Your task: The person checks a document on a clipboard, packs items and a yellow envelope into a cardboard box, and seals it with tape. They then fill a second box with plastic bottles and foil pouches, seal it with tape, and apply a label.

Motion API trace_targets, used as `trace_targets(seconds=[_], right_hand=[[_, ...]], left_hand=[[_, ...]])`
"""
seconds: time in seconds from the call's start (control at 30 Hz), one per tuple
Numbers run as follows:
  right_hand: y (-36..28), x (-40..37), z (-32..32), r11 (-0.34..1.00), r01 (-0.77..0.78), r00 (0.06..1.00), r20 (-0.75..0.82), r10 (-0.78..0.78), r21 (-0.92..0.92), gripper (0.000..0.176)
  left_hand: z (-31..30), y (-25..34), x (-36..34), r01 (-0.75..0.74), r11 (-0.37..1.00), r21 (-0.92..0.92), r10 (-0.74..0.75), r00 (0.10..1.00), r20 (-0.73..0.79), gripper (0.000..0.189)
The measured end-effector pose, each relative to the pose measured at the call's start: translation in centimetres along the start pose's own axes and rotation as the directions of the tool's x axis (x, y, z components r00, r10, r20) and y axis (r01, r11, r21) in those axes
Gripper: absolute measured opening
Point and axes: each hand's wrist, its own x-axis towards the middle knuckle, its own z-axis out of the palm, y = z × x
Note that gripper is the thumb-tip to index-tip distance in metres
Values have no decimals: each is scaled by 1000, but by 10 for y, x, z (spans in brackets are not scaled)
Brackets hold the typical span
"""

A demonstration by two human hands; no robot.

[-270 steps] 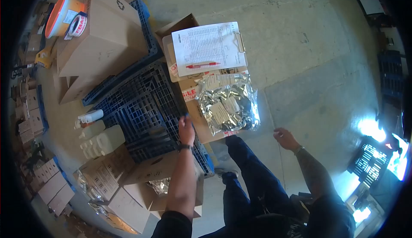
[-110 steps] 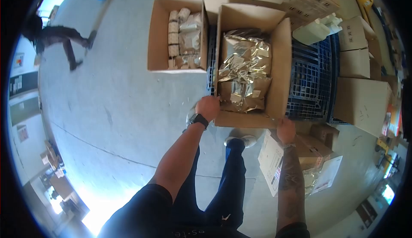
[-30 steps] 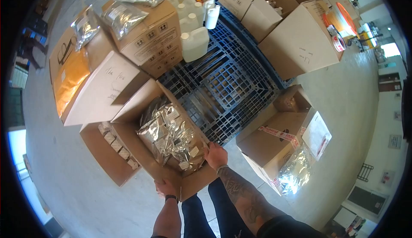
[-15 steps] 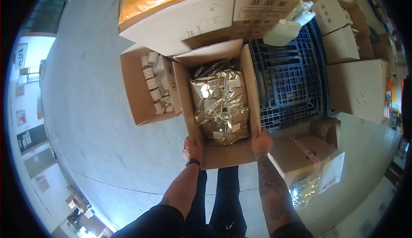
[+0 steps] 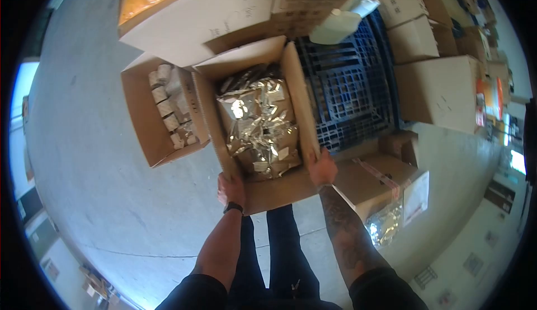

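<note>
An open cardboard box (image 5: 279, 189) stands in front of me with its top unclosed. Shiny gold foil bags (image 5: 263, 122) with small labels fill most of it, and darker packs (image 5: 254, 78) lie at its far end. My left hand (image 5: 230, 190) is closed around the near left edge of the box. Around the near right edge my right hand (image 5: 323, 168) is closed as well. The fingers of both hands are partly hidden by the cardboard walls.
Left of the box stands another carton (image 5: 137, 108) with rolls (image 5: 165, 107) inside. A blue plastic pallet (image 5: 349, 78) lies to the right, with a pale jug (image 5: 335, 26) at its far end. Nearer me is a taped box (image 5: 369, 189). Large cartons (image 5: 436, 89) stand further right.
My view has turned, so the scene sits further left and slightly tilted. Both hands keep their hold on the box edges, and the bags lie as before.
</note>
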Motion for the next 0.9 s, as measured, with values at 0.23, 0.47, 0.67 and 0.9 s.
trace_targets(seconds=[0.23, 0.47, 0.67, 0.9], right_hand=[[-2, 1, 1, 1000, -14, 1000, 6, 14, 8, 31], [3, -6, 4, 999, -28, 999, 25, 28, -19, 34], [2, -1, 4, 1000, -17, 1000, 6, 17, 21, 36], [4, -4, 3, 1000, 10, 1000, -9, -10, -10, 34]], left_hand=[[3, -4, 1, -45, 999, -17, 45, 999, -24, 30], [-2, 0, -2, -25, 999, 36, 24, 999, 27, 30], [-2, -3, 1, -36, 999, 7, 36, 999, 22, 30], [-6, 3, -3, -11, 1000, -11, 12, 999, 32, 34]])
